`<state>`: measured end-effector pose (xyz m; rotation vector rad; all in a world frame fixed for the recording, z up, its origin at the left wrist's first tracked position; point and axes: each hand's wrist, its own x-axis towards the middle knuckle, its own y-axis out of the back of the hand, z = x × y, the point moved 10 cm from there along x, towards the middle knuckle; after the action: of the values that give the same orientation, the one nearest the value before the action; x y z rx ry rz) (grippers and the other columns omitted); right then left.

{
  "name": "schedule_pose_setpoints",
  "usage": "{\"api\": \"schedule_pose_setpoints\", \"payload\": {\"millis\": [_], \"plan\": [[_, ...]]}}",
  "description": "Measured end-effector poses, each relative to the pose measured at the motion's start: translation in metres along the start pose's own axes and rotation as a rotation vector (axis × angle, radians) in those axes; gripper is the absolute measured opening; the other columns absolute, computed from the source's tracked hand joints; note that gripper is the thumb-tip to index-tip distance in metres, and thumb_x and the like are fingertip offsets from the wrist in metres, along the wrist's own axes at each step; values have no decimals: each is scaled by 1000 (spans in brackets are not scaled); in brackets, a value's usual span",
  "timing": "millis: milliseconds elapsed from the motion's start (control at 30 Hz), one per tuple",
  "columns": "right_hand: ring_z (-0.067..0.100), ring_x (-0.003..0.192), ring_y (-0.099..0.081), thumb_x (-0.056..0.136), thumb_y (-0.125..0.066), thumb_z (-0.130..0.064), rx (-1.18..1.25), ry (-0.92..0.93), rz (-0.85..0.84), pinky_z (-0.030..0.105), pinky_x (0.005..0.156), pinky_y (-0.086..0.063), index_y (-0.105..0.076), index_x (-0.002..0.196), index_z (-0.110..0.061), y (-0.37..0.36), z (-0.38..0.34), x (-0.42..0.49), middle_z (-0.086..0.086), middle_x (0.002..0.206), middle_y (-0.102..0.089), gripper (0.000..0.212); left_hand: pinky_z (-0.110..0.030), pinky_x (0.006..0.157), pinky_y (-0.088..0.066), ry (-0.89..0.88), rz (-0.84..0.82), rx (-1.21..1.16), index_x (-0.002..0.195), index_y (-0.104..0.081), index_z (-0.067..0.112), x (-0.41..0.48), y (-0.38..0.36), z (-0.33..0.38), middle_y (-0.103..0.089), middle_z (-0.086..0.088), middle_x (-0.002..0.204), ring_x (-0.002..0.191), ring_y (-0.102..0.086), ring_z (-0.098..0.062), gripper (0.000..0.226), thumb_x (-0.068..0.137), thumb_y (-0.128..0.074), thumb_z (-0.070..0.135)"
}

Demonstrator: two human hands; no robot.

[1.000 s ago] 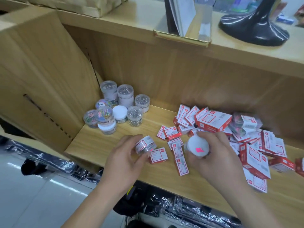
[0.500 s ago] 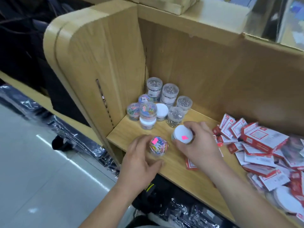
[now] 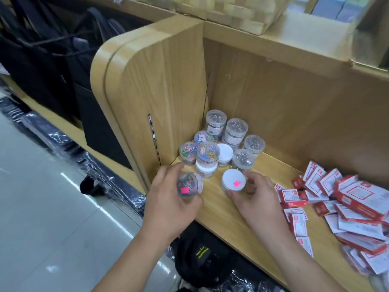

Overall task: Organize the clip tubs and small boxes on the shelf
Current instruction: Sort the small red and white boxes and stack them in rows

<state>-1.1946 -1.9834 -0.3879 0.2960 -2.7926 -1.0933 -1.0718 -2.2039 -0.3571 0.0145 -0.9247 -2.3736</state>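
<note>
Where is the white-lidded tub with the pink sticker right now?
Head view, centre: the right hand grips the white-lidded tub over the shelf, just in front of the clip tub cluster and left of the red boxes.

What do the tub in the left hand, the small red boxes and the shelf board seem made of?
Tub gripped by the left hand: clear glossy plastic, apparently; coloured clips show through. Small red boxes: printed card, likely, with folded edges. Shelf board: pale wood grain, smooth; possibly laminate.

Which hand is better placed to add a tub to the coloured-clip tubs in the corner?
Likely left: the left hand grips a coloured-clip tub directly before them; the right hand holds a white-lidded tub farther right.
</note>
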Motion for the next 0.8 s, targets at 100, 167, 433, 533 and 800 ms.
{"api": "schedule_pose_setpoints", "payload": {"millis": [100, 167, 433, 533, 800], "plan": [[9, 83, -65, 77, -80, -48, -32, -92, -19, 39, 73, -55, -60, 106, -38, -3, 5, -3, -16, 87, -67, 37, -32, 90, -47, -77, -39, 149, 140, -49, 29, 11, -3, -1, -56, 12, 120, 108, -55, -17, 72, 74, -76, 33], [11, 79, -66, 77, -78, -52, -75, -90, -16, 39, 69, -55, -59, 107, -41, -7, -2, -4, -17, 80, -66, 36, -29, 86, -46, -103, -51, 181, 133, -53, 25, 14, -10, -4, -58, 8, 121, 107, -56, -21, 61, 77, -78, 26], [3, 77, -67, 80, -79, -36, 23, -111, -50, 37, 77, -57, -65, 98, -38, 3, -11, -9, -16, 87, -71, 23, -39, 97, -50, -285, 77, 131, 121, -66, 11, -13, -4, 10, -57, -1, 127, 115, -57, -24, 40, 82, -76, 8], [-4, 68, -66, 80, -81, -26, 43, -51, -90, 27, 71, -57, -66, 79, -40, 23, -19, -18, -22, 75, -71, 21, -35, 92, -52, -338, -23, -5, 123, -65, 15, -33, -25, 37, -60, 5, 118, 110, -61, -18, 38, 86, -74, 14], [10, 78, -65, 78, -82, -32, -150, -82, 209, 35, 71, -55, -72, 93, -33, 126, 32, -68, -17, 85, -66, 18, -38, 110, -43, -498, -455, 18, 136, -53, 28, -83, -132, 107, -46, 3, 146, 135, -45, -21, 65, 77, -74, 48]]}}
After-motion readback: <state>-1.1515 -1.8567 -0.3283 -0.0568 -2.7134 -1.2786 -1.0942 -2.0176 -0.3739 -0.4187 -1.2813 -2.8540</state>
